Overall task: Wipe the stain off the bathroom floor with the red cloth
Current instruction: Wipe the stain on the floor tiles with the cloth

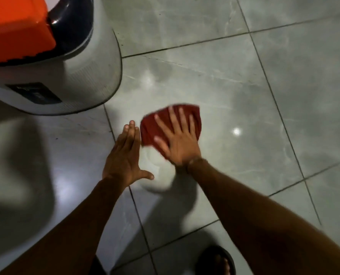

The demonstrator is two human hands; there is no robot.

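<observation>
The red cloth [166,124] lies bunched on the grey tiled floor [244,96] at the middle of the view. My right hand [180,140] presses flat on it with fingers spread, covering its near right part. My left hand [125,155] rests just left of the cloth, fingers together and straight, thumb out, holding nothing. A pale whitish smear [157,165] shows on the tile between the two hands, just below the cloth. The picture is a little blurred around the cloth.
A grey plastic bin or tub [81,76] stands at the upper left with an orange item [16,26] on top. My foot in a dark sandal [216,261] is at the bottom edge. Open tile extends to the right and far side.
</observation>
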